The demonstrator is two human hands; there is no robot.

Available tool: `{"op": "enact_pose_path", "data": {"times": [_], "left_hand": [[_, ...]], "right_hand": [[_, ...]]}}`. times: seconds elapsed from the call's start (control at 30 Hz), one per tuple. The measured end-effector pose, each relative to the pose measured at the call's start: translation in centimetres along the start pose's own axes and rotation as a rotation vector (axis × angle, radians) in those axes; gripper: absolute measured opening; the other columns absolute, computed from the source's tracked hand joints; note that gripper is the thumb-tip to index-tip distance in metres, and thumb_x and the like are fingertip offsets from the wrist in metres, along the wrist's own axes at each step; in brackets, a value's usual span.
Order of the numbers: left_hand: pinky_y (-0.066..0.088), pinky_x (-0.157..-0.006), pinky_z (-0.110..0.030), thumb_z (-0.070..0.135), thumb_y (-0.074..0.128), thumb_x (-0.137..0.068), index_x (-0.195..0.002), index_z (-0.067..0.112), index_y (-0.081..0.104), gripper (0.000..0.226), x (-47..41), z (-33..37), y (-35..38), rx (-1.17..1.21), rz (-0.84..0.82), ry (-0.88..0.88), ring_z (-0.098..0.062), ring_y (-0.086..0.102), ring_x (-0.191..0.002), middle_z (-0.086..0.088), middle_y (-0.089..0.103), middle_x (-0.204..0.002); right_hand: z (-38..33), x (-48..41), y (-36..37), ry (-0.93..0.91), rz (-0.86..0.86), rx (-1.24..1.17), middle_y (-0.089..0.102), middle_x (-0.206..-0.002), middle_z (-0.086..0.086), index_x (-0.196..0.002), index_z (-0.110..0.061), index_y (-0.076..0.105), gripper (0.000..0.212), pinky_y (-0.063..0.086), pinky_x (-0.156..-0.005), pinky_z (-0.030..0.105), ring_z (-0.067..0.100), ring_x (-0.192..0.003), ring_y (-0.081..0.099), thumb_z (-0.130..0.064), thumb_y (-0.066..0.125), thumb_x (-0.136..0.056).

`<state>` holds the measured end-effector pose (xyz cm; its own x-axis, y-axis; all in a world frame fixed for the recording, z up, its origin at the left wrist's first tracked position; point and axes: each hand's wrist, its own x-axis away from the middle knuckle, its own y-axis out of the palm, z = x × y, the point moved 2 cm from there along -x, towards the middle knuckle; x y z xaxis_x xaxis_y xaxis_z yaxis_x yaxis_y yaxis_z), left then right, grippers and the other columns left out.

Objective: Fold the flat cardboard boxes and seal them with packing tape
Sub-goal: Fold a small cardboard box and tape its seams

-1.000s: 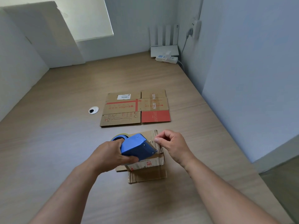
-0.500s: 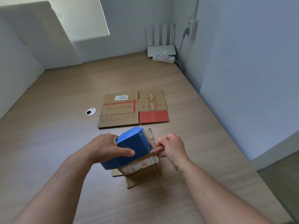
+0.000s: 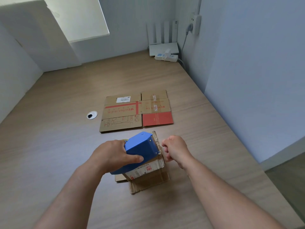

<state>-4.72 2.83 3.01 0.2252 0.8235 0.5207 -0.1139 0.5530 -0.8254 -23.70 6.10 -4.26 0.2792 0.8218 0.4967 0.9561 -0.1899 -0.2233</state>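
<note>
A small folded cardboard box [image 3: 148,172] stands on the wooden table [image 3: 49,146] in front of me, its lower flaps spread out. My left hand [image 3: 113,156] grips a blue tape dispenser [image 3: 140,149] held on top of the box, its toothed blade facing right. My right hand [image 3: 175,149] hovers just right of the blade with its fingers curled; whether it pinches the tape end I cannot tell. A flat cardboard box [image 3: 137,110] with red print lies farther back on the table.
A round cable grommet [image 3: 92,115] sits in the table left of the flat box. A white router [image 3: 163,47] and a power strip [image 3: 166,57] stand in the far right corner by the wall. A wall runs along the table's right edge.
The dispenser has tilted up and shifted along the top of the box. My right hand has drawn a little to the right, away from the blade.
</note>
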Motion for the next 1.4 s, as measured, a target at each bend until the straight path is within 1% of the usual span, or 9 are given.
{"op": "enact_pose_path", "data": {"times": [0.13,0.37,0.57,0.7,0.87,0.97,1.1,1.17,1.4], "left_hand": [[0.053,-0.076,-0.024,0.065,0.062,-0.078,-0.127,0.032,0.047,0.061,-0.1,0.4,0.3,-0.052,0.028,-0.021,-0.009,0.059,-0.087,0.011,0.060,-0.099],[0.055,-0.081,-0.028,0.070,0.057,-0.077,-0.123,0.030,0.045,0.062,0.2,0.5,1.0,-0.099,0.058,-0.053,-0.011,0.060,-0.092,0.008,0.061,-0.105],[0.053,-0.077,-0.026,0.072,0.054,-0.077,-0.114,0.029,0.044,0.057,0.4,0.8,1.5,-0.168,0.043,-0.059,-0.010,0.059,-0.090,0.009,0.059,-0.098],[0.052,-0.074,-0.025,0.072,0.054,-0.077,-0.105,0.031,0.040,0.052,0.6,1.1,1.7,-0.178,0.060,-0.073,-0.010,0.058,-0.087,0.010,0.058,-0.095],[0.053,-0.079,-0.026,0.070,0.056,-0.078,-0.117,0.029,0.046,0.058,0.5,1.2,1.4,-0.141,0.022,-0.078,-0.010,0.059,-0.091,0.009,0.060,-0.100],[0.053,-0.077,-0.025,0.067,0.058,-0.079,-0.120,0.030,0.048,0.057,0.3,1.4,0.6,-0.098,-0.015,-0.068,-0.009,0.059,-0.090,0.009,0.060,-0.101],[0.054,-0.080,-0.026,0.066,0.060,-0.078,-0.118,0.031,0.051,0.054,-0.5,0.9,-1.0,-0.046,-0.053,-0.080,-0.009,0.059,-0.088,0.007,0.062,-0.101],[0.055,-0.082,-0.029,0.066,0.060,-0.078,-0.119,0.031,0.052,0.055,-0.8,0.3,-1.3,-0.023,-0.076,-0.083,-0.010,0.060,-0.089,0.006,0.064,-0.103],[0.052,-0.079,-0.025,0.068,0.056,-0.079,-0.111,0.028,0.053,0.051,-1.2,0.1,-1.8,-0.025,-0.110,-0.060,-0.010,0.061,-0.090,0.006,0.063,-0.100]], "right_hand": [[0.1,-0.7,0.1,0.011,-0.004,0.016,0.048,-0.056,0.001,-0.072,-0.010,0.052,0.021,0.042,-0.050,0.029,0.014,-0.044,0.041,-0.012,0.044,-0.092],[0.3,-2.1,1.0,-0.010,-0.063,-0.001,0.048,-0.062,0.002,-0.074,-0.012,0.049,0.024,0.041,-0.055,0.032,0.015,-0.051,0.041,-0.023,0.045,-0.095],[1.9,-2.0,0.4,0.109,-0.102,-0.041,0.048,-0.058,0.000,-0.070,-0.014,0.050,0.034,0.035,-0.037,0.019,0.012,-0.045,0.044,-0.040,0.059,-0.090],[1.8,-2.3,0.6,-0.033,-0.001,0.056,0.053,-0.072,0.002,-0.078,-0.014,0.050,0.026,0.047,-0.059,0.034,0.016,-0.062,0.049,-0.033,0.046,-0.096],[0.6,-2.2,1.2,-0.215,-0.087,0.337,0.051,-0.072,-0.002,-0.076,-0.019,0.043,0.036,0.037,-0.058,0.029,0.013,-0.064,0.045,-0.049,0.040,-0.096],[0.4,-2.4,1.1,-0.237,-0.135,0.434,0.052,-0.075,-0.001,-0.077,-0.021,0.040,0.035,0.038,-0.061,0.032,0.014,-0.067,0.045,-0.049,0.037,-0.097],[0.2,-1.8,0.7,-0.192,-0.268,0.171,0.051,-0.077,-0.003,-0.083,-0.023,0.045,0.034,0.040,-0.063,0.029,0.010,-0.066,0.046,-0.049,0.030,-0.099],[0.0,-1.6,0.8,-0.219,-0.315,0.196,0.052,-0.079,-0.003,-0.085,-0.024,0.043,0.028,0.042,-0.064,0.029,0.010,-0.067,0.046,-0.045,0.032,-0.100],[0.5,-1.5,1.3,-0.262,-0.250,0.331,0.053,-0.081,-0.007,-0.087,-0.023,0.043,0.016,0.045,-0.065,0.027,0.007,-0.071,0.048,-0.034,0.041,-0.100]]}}
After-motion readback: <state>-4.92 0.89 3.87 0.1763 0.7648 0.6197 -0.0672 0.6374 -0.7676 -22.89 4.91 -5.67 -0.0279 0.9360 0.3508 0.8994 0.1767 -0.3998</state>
